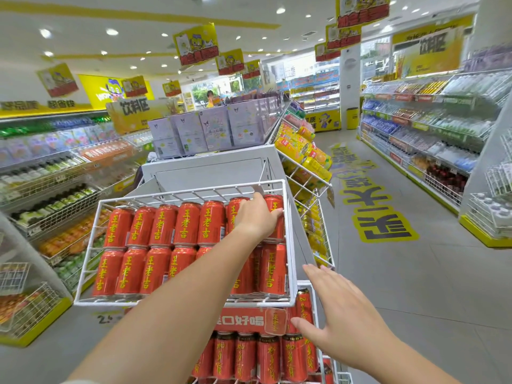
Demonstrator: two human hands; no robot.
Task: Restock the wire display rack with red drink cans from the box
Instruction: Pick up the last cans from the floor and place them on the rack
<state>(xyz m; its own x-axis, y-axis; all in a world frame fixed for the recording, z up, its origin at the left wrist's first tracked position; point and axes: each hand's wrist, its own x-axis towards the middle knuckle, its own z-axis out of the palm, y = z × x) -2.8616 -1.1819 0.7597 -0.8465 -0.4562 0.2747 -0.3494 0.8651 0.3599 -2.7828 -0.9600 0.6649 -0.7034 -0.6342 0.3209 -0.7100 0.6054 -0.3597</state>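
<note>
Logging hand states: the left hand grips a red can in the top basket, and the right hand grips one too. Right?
Not quite. In the head view the right hand is open, fingers spread, holding nothing; the left hand does grip a red can in the top basket.

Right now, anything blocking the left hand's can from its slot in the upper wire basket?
Nothing visible. The left hand grips the red can already at the right end of the back row of the upper basket, between a neighbouring can and the wire side wall. The right hand is open, lower down.
</note>
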